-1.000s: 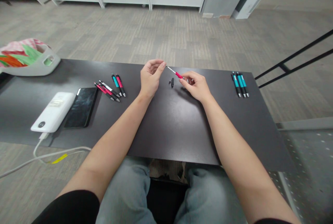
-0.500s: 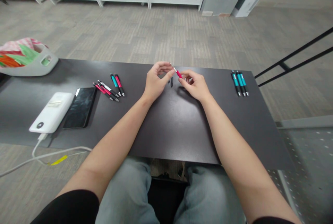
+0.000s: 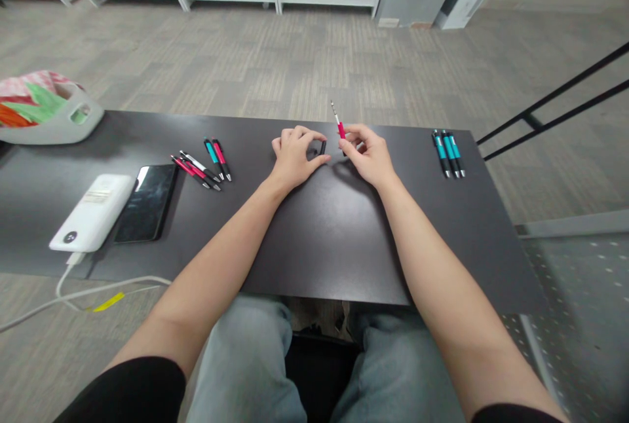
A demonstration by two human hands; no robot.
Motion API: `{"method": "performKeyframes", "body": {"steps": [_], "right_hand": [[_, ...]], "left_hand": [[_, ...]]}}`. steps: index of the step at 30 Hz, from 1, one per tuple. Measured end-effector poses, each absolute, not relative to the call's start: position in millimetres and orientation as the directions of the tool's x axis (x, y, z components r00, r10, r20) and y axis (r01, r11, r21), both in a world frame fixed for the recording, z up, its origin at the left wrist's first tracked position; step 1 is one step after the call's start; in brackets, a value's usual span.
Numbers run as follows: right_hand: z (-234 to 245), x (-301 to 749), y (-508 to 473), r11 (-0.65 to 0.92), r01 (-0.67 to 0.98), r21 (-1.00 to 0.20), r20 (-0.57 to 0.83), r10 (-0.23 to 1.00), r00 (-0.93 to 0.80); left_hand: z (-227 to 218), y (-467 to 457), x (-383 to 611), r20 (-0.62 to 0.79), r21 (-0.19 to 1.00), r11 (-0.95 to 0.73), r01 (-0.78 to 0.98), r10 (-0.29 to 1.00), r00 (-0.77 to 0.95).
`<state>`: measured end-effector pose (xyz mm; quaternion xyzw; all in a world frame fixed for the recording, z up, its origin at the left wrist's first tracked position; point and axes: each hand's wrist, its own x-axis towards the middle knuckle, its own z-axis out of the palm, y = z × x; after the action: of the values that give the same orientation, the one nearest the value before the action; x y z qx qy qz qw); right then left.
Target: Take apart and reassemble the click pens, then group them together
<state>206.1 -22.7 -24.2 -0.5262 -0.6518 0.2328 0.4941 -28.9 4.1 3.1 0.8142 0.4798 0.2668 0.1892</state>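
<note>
My right hand (image 3: 364,151) pinches a pink pen barrel (image 3: 341,129), held tilted over the far part of the table. From its upper end sticks a thin, pale refill (image 3: 335,110). On the tabletop, thumb and forefinger parted, my left hand (image 3: 296,156) reaches around a small black pen part (image 3: 323,147). The forefinger's tip is close to that part; whether it touches cannot be made out. Another tiny dark piece (image 3: 315,152) lies between the fingers, partly hidden.
Left of my hands lie several pens (image 3: 196,169), pink, white and blue. Three blue-and-black pens (image 3: 448,153) sit at the right. A black phone (image 3: 149,203), a white power bank (image 3: 93,212) with a cable and a white basket (image 3: 81,125) of cloth occupy the left side.
My left hand has come away from the pink pen's refill and dropped to the black part on the table. My right hand still holds the barrel, now more upright.
</note>
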Motion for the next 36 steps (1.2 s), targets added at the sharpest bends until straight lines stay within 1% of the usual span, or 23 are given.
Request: {"method": "performKeyframes", "body": {"steps": [2, 4, 7, 10, 13, 16, 22, 31, 36], "right_hand": [[-23, 206, -23, 0.314, 0.439, -0.842, 0.383, 0.921, 0.076], [-23, 207, -23, 0.294, 0.431, -0.853, 0.368, 0.925, 0.097], [-21, 206, -24, 0.285, 0.440, -0.851, 0.358, 0.929, 0.091], [-19, 206, -26, 0.305, 0.454, -0.837, 0.368, 0.928, 0.055], [-19, 205, -28, 0.325, 0.471, -0.820, 0.380, 0.925, 0.022], [-18, 205, -29, 0.334, 0.500, -0.799, 0.378, 0.926, -0.015], [-13, 203, -32, 0.374, 0.529, -0.762, 0.379, 0.920, -0.103], [-15, 202, -30, 0.384, 0.539, -0.750, 0.385, 0.915, -0.117], [-16, 203, -30, 0.375, 0.555, -0.743, 0.386, 0.917, -0.103]], "left_hand": [[1, 7, -29, 0.282, 0.632, -0.486, 0.604, 0.870, 0.405], [-5, 14, -28, 0.328, 0.736, -0.481, 0.477, 0.869, 0.370], [-17, 32, -28, 0.379, 0.888, -0.423, 0.179, 0.895, 0.233], [-25, 48, -29, 0.356, 0.934, -0.351, -0.065, 0.929, 0.103], [-26, 56, -30, 0.325, 0.929, -0.319, -0.186, 0.946, 0.006], [-24, 58, -31, 0.294, 0.931, -0.297, -0.211, 0.955, -0.047], [-22, 55, -33, 0.285, 0.944, -0.290, -0.158, 0.957, -0.057], [-19, 50, -28, 0.253, 0.944, -0.252, -0.211, 0.967, -0.025], [-15, 46, -27, 0.265, 0.948, -0.260, -0.182, 0.964, 0.001]]}}
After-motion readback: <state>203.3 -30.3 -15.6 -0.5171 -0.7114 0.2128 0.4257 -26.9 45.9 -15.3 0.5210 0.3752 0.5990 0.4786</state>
